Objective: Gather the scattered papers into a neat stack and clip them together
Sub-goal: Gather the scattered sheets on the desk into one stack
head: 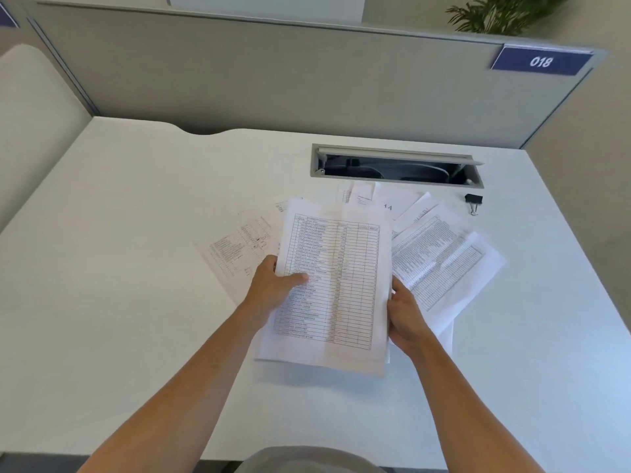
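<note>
A small stack of printed table sheets [336, 285] is held above the white desk [119, 268]. My left hand [273, 285] grips its left edge, thumb on top of the page. My right hand [404, 319] grips the right edge, fingers curled behind it. More printed sheets lie loose on the desk: one at the left [235, 254], several overlapping at the right [444, 261], and a few at the back [386, 199]. A black binder clip [474, 201] lies on the desk beyond the right-hand sheets, apart from both hands.
An open cable hatch [396, 165] is set into the desk behind the papers. A grey partition [273, 73] with a blue "018" sign [541, 61] walls off the back. A plant [505, 11] shows beyond it at the top right.
</note>
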Motion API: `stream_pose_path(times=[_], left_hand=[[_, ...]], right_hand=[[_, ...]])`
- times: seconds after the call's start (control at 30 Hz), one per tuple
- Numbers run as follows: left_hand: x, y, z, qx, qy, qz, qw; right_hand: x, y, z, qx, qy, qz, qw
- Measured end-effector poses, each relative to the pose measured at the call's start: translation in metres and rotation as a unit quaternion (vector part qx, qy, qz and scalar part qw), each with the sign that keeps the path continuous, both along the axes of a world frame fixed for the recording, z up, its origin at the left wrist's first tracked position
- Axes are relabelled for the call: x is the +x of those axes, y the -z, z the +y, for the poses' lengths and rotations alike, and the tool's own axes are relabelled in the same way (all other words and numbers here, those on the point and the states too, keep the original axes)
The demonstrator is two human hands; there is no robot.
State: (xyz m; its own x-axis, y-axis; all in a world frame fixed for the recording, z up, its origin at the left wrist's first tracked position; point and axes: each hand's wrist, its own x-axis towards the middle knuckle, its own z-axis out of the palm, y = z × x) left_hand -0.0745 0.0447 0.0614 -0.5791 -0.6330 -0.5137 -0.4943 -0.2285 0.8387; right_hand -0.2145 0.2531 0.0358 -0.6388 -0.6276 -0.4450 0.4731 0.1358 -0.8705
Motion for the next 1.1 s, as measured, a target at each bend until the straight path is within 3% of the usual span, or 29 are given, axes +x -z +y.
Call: stream_pose_path(times=[0.07,0.3,0.47,0.57,0.63,0.7,0.77,0.97,1.1], left_hand=[[-0.001,0.001,0.003,0.039,-0.005,0.014,0.999],[-0.008,0.005,0.016,-0.023,0.070,0.049,0.996],[-0.019,0.015,0.021,-0.061,0.083,0.027,0.994],[-0.018,0.025,0.019,-0.157,-0.003,-0.039,0.987],[-0.011,0.035,0.012,-0.246,-0.054,-0.139,0.958],[-0.003,0.043,0.007,-0.292,-0.041,-0.240,0.925],[0.001,0.048,0.005,-0.302,-0.019,-0.288,0.909],[-0.010,0.045,0.007,-0.280,0.017,-0.293,0.914],[-0.012,0.049,-0.001,-0.212,-0.008,-0.252,0.944]], right_hand=[[0.001,-0.004,0.000,0.005,-0.007,0.000,1.000],[-0.010,-0.009,0.010,0.051,0.028,-0.038,0.998],[-0.015,0.001,0.012,0.065,-0.014,0.076,0.995],[-0.017,0.008,0.017,0.094,0.045,0.075,0.992],[-0.020,0.014,0.023,0.122,0.070,0.068,0.988],[-0.022,0.019,0.028,0.150,0.076,0.074,0.983],[-0.023,0.023,0.030,0.170,0.082,0.077,0.979],[-0.025,0.034,0.029,0.210,0.115,0.083,0.967],[-0.023,0.034,0.026,0.215,0.116,0.095,0.965]])
